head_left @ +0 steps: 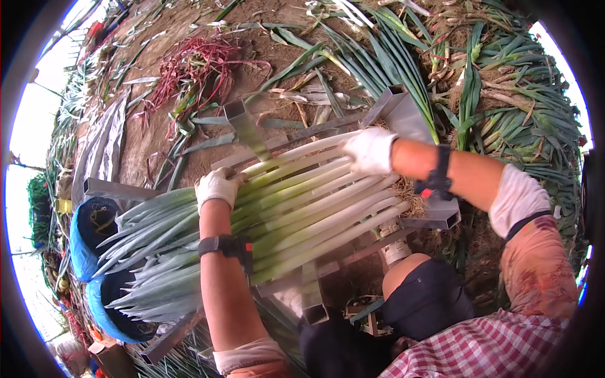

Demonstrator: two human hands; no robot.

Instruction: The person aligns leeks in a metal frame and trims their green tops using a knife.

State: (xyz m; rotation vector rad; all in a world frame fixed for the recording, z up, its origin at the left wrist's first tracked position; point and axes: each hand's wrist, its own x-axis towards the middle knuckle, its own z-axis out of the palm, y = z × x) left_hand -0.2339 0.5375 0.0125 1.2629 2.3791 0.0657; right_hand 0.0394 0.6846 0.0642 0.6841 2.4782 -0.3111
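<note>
Long green onions [315,205] lie side by side on a metal frame [249,135], white stalks and roots to the right, green leaves to the left. My left hand [217,187], in a white glove, has its fingers closed over the leaves at the far edge of the row. My right hand [368,151], also gloved and slightly blurred, is closed around the white end of the farthest green onion. Its fingertips are partly hidden. Beyond the leaf tips, two blue plastic-lined openings [104,305] sit at the frame's left end.
Tangled red ties [198,69] lie on the bare soil [148,116] beyond the frame. More green onions [523,107] are piled at the right, with loose ones at the top. Square metal posts [312,293] stick up around the row. My bent knee [419,283] is close to the near side.
</note>
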